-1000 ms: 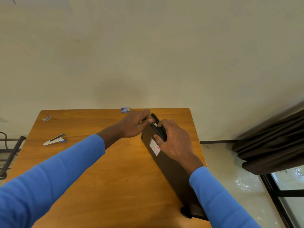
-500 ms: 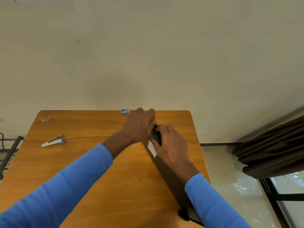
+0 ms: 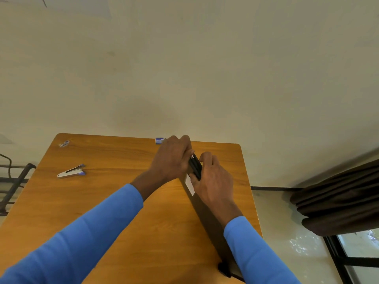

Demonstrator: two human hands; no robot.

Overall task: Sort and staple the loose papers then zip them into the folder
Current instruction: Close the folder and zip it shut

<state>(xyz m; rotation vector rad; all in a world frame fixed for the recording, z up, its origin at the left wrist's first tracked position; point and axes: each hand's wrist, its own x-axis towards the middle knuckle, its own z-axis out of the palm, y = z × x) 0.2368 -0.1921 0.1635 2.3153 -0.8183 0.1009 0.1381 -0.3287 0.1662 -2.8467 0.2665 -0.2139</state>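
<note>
A dark brown zip folder (image 3: 207,220) stands on its long edge along the right side of the wooden table (image 3: 114,201), with a white label near its far end. My left hand (image 3: 172,158) is closed at the folder's far top corner, fingers pinched at the zip pull. My right hand (image 3: 213,181) grips the folder's top edge just behind it, thumb on the near face. No loose papers show. A silver and blue stapler (image 3: 71,171) lies on the table's left part, far from both hands.
A small blue staple box (image 3: 160,140) sits at the table's far edge by my left hand. A small blue and white item (image 3: 64,143) lies at the far left corner. A dark curtain (image 3: 338,197) hangs right; a black metal frame (image 3: 14,185) stands left.
My left hand has slid over the folder's far corner toward the table's far edge and now covers the zip end. The folder stands more upright. My right hand keeps its grip.
</note>
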